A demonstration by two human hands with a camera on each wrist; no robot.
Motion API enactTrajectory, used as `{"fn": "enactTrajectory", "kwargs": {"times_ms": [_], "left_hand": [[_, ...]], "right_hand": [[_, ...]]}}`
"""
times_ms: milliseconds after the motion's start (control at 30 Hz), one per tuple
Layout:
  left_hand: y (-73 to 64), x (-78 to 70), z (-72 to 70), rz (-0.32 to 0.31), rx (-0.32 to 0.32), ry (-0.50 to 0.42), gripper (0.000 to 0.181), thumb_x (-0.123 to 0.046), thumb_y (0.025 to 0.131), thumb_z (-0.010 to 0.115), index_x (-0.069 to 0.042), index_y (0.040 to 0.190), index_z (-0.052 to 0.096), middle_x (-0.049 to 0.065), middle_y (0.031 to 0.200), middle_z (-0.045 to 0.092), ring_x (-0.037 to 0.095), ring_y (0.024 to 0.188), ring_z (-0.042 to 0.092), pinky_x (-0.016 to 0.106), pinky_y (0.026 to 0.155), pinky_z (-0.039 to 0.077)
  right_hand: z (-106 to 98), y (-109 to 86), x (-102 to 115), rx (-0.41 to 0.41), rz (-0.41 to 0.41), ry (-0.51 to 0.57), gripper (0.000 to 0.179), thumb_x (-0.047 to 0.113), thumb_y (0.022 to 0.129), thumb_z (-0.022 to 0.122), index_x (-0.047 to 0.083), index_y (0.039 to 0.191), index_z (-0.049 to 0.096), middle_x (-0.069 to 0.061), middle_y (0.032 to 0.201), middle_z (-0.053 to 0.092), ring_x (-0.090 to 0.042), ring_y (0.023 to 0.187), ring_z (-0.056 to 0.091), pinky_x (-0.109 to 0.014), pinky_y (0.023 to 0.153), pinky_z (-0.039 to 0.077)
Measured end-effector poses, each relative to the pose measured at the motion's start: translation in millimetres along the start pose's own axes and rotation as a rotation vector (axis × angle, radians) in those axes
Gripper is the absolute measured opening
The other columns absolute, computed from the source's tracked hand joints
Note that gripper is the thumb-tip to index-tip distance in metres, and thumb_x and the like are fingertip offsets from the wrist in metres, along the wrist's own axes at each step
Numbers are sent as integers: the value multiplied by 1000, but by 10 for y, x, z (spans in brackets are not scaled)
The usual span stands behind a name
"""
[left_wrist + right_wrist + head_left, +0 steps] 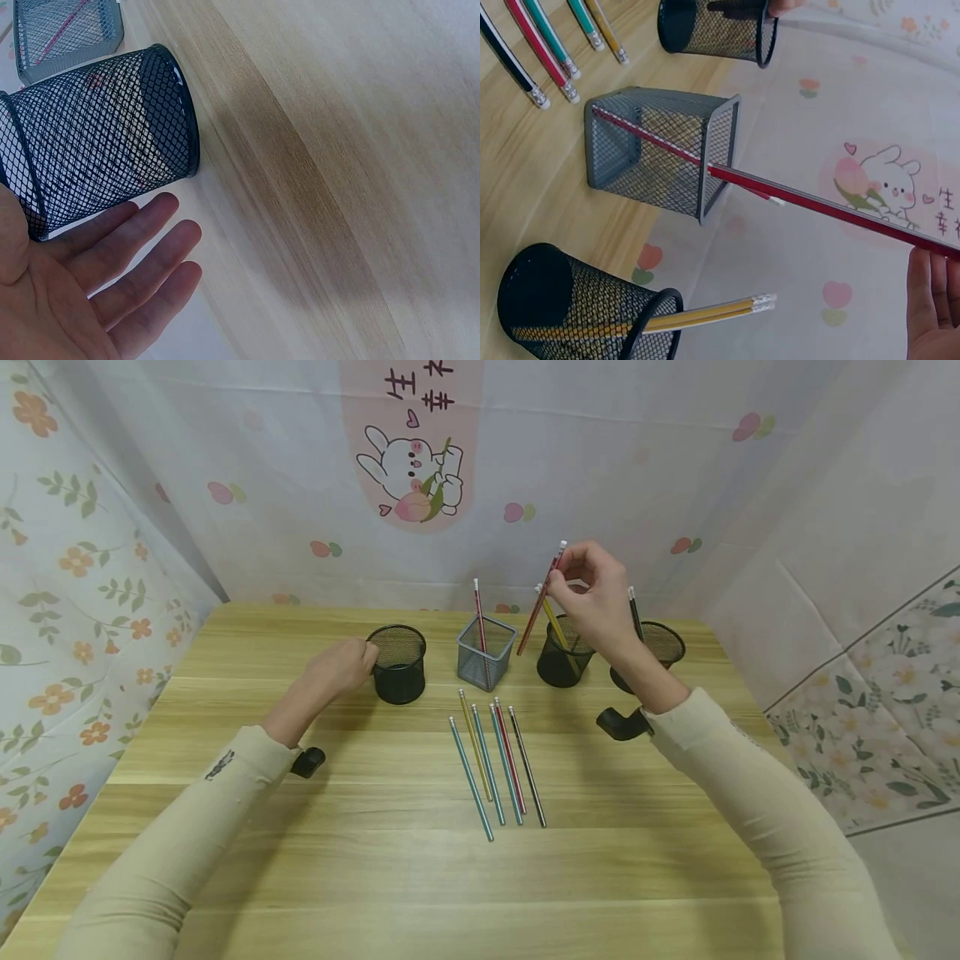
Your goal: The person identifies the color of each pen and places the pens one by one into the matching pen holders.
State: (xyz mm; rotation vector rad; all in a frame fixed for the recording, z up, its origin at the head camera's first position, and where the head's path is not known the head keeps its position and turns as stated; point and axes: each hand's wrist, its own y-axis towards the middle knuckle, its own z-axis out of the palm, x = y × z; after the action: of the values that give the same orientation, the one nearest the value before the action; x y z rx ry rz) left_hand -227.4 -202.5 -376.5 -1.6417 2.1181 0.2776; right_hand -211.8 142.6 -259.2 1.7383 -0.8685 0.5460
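Note:
My left hand grips the rim of a black round mesh pen cup; in the left wrist view its other fingers extend loosely beside the wall, the thumb tip out of sight. Raised at the back, my right hand pinches a red pencil near its eraser end. That pencil slants down between a grey square mesh holder and a second black cup. Another red pencil leans inside the grey holder. Two yellow pencils stand in the second cup.
Several pencils, teal, yellow, red and black, lie side by side mid-table. Partly hidden by the right wrist, a third black cup holds a black pencil. A patterned curtain hangs behind the wooden table.

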Motion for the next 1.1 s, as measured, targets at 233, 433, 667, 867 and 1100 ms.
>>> {"fn": "enactTrajectory", "kwargs": {"times_ms": [233, 433, 667, 867, 1100], "left_hand": [[-12, -7, -8, 10, 13, 10, 36, -15, 105, 25, -7, 79, 48, 7, 72, 42, 23, 65, 38, 38, 64, 35], [-15, -1, -7, 2, 14, -10, 38, -16, 105, 23, -7, 77, 47, 7, 71, 41, 23, 65, 37, 38, 65, 34], [-21, -2, -10, 34, 28, 23, 34, -12, 105, 25, -6, 81, 48, 7, 72, 41, 23, 66, 37, 38, 65, 34], [-19, -1, -9, 39, 30, 26, 35, -12, 106, 25, -6, 80, 48, 7, 72, 40, 23, 65, 36, 38, 64, 33], [-17, 2, -9, 41, 22, 25, 35, -12, 105, 25, -6, 80, 48, 7, 72, 42, 24, 67, 39, 39, 66, 35]], "right_hand": [[50, 6, -53, -3, 31, 13, 9, -11, 94, 57, -15, 102, 53, -18, 95, 59, -18, 84, 62, -24, 79, 53], [119, 14, -126, -16, 9, 31, 9, -13, 95, 56, -16, 102, 53, -19, 96, 59, -20, 85, 62, -23, 76, 53], [187, 22, -146, -31, -26, 47, 8, -15, 94, 55, -18, 101, 52, -22, 97, 59, -35, 87, 63, -23, 75, 53], [281, 13, -377, -22, -33, 15, 9, -13, 95, 57, -16, 103, 54, -22, 98, 60, -26, 87, 64, -21, 72, 52], [452, -67, -726, 62, -29, -15, 10, -7, 96, 62, -9, 105, 59, -19, 98, 64, -25, 87, 65, -22, 72, 53]]}}
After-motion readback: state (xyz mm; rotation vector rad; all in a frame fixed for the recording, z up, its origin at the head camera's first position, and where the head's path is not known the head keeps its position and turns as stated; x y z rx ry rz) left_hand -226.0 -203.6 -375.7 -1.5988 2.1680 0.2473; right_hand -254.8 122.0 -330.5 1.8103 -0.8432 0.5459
